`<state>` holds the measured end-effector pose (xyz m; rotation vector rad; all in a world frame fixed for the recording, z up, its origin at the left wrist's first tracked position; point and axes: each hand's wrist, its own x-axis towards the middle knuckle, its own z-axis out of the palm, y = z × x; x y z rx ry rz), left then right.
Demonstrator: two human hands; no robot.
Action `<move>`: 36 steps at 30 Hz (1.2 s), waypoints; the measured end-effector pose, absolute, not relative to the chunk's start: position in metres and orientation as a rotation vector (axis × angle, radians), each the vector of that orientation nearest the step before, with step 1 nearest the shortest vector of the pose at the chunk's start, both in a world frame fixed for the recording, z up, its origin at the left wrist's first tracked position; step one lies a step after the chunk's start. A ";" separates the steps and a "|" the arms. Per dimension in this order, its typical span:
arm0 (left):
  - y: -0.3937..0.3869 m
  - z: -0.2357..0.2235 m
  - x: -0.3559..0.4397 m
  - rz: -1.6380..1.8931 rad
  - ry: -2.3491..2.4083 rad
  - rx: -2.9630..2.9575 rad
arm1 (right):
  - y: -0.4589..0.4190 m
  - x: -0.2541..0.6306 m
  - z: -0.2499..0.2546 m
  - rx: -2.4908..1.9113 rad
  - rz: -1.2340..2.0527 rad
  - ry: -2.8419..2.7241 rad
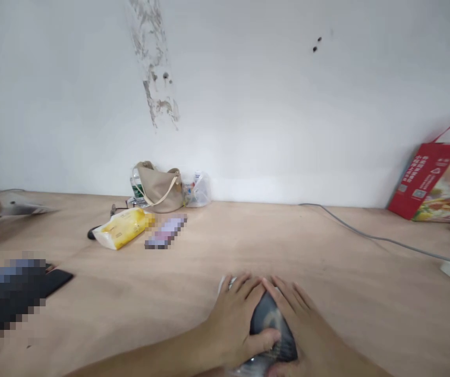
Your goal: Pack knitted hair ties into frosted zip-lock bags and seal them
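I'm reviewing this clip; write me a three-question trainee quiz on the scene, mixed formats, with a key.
1. True or false: the left hand and the right hand both touch the dark bundle.
2. Which sits directly right of the beige handbag? (a) yellow packet (b) clear plastic bag (c) grey cable
3. Fill in: the red carrier bag is at the ____ edge of the picture.

Key: 1. True. 2. b. 3. right.
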<state>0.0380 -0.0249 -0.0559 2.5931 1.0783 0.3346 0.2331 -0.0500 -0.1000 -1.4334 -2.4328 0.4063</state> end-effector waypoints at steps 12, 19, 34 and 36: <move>-0.012 -0.086 0.025 0.565 0.741 2.931 | -0.043 0.253 -0.111 -1.174 0.340 -2.393; -0.024 -0.103 0.036 0.505 0.357 3.127 | -0.051 0.285 -0.118 -1.400 0.428 -1.916; -0.008 -0.059 0.024 0.665 0.647 3.245 | -0.051 0.254 -0.115 -1.337 1.025 -1.632; -0.010 -0.058 0.025 0.638 0.662 3.223 | -0.053 0.249 -0.113 -1.271 1.083 -1.588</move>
